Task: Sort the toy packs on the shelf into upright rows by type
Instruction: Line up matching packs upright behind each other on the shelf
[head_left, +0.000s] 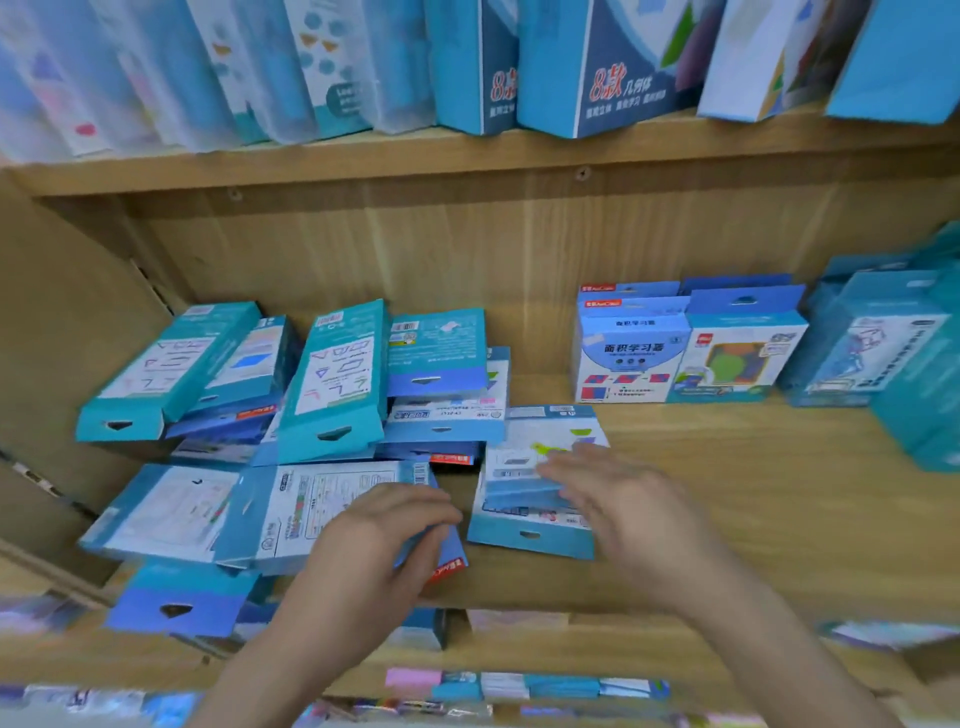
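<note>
The wooden shelf is carrying toy packs in two states. From nine to eleven o'clock of the view a heap of packs is lying jumbled, teal and blue ones overlapping at odd angles. At one o'clock, against the back panel, two rows are standing upright, side by side and touching: the white-and-blue row and, on its three o'clock side, the green-shape row. Further toward three o'clock tall teal boxes are standing.

The left hand, at seven o'clock, is gripping the white-backed pack, which is lying flat at the front of the heap. Its fingers are curling over the pack's right-hand edge and the thumb is tucking beneath. A red-cornered pack is showing just under the thumb.

The right hand, at five o'clock, is lying loose, fingers straight and spread, on the blue-edged pack, grasping nothing. Motion blur is making it hard to tell how firmly it is pressing. That pack is lying flat near the middle of the board, just beside the white-backed pack, with a narrow gap between them.

At eight o'clock a blue pack is overhanging the front edge. At twelve o'clock big blue boxes are standing on the upper shelf.
</note>
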